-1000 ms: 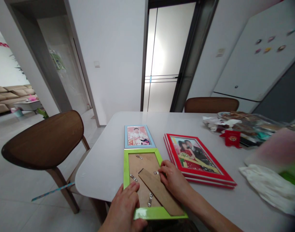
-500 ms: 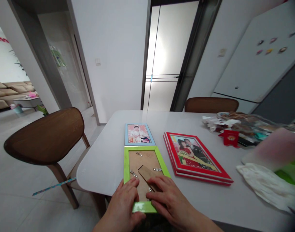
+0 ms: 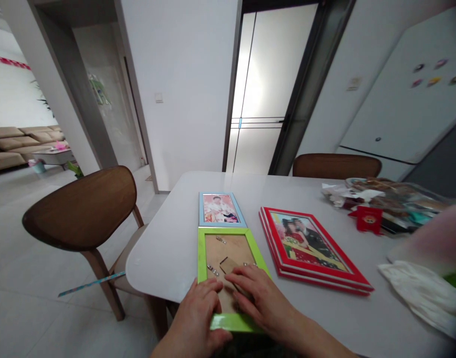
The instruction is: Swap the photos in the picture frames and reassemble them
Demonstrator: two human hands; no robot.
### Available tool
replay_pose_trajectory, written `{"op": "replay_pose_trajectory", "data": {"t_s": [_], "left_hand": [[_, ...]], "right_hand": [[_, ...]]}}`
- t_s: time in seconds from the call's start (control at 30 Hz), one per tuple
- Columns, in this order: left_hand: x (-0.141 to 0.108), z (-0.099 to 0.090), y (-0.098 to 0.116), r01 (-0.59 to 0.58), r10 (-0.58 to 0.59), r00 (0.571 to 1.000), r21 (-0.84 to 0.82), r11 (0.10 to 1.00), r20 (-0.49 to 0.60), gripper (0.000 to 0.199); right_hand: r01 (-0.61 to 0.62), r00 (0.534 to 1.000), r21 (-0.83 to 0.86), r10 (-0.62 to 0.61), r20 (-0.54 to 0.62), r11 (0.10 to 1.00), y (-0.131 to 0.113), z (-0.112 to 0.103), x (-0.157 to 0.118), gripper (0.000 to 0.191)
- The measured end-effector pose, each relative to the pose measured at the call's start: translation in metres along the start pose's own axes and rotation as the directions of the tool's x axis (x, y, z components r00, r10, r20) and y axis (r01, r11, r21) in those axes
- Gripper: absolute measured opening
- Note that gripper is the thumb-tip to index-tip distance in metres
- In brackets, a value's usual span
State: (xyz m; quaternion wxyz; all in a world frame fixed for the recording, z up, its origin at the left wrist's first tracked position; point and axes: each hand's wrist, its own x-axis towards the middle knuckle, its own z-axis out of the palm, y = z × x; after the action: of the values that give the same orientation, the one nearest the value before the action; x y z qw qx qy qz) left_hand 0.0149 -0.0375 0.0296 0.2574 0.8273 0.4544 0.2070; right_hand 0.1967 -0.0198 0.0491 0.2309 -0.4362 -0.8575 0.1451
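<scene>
A lime-green photo frame (image 3: pixel 201 258) lies face down at the near table edge, its brown backing board (image 3: pixel 231 247) showing. Small metal clips (image 3: pixel 213 270) sit along the board's edges, and a brown stand leg (image 3: pixel 228 263) lies slanted on it. My left hand (image 3: pixel 200 315) grips the frame's lower left corner, thumb at the bottom edge and fingers on top. Over the lower right of the board rests my right hand (image 3: pixel 263 298), thumb and fingers apart, touching the stand leg and covering the clips there. Beyond stands a light-blue photo frame (image 3: pixel 220 209), face up against the green one.
Two stacked red photo frames (image 3: pixel 313 243) lie to the right. Farther right are a red box-like item (image 3: pixel 369 220), plastic bags (image 3: pixel 403 199) and a white cloth (image 3: pixel 417 293). Wooden chairs stand at the left (image 3: pixel 82 209) and behind the white table (image 3: pixel 156 248).
My right hand has slid up the backing board, away from the lower clip towards the right-side clip. My left hand keeps its grip on the corner. The view has shifted slightly left.
</scene>
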Motion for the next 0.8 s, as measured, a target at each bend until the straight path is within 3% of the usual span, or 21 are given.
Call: {"op": "replay_pose_trajectory", "data": {"t_s": [0.23, 0.47, 0.7, 0.8], "left_hand": [[-0.001, 0.001, -0.003, -0.042, 0.039, 0.998, -0.067, 0.997, -0.047, 0.036], [-0.001, -0.001, -0.001, -0.040, 0.039, 0.999, -0.066, 0.997, -0.025, 0.035], [0.000, -0.002, -0.001, -0.035, 0.035, 0.999, -0.048, 0.998, -0.012, 0.035], [0.000, -0.002, -0.001, -0.015, 0.015, 1.000, -0.035, 0.999, 0.001, 0.034]], "right_hand": [[-0.025, 0.997, -0.155, 0.036, 0.066, 0.988, 0.002, 0.018, 0.047, 0.022], [0.066, 0.987, -0.271, -0.023, 0.157, 0.960, 0.005, 0.017, 0.045, 0.014], [0.093, 0.988, -0.247, -0.058, 0.143, 0.965, 0.000, 0.018, 0.044, 0.010], [-0.006, 0.997, -0.171, 0.019, 0.077, 0.985, 0.004, 0.017, 0.048, 0.014]]}}
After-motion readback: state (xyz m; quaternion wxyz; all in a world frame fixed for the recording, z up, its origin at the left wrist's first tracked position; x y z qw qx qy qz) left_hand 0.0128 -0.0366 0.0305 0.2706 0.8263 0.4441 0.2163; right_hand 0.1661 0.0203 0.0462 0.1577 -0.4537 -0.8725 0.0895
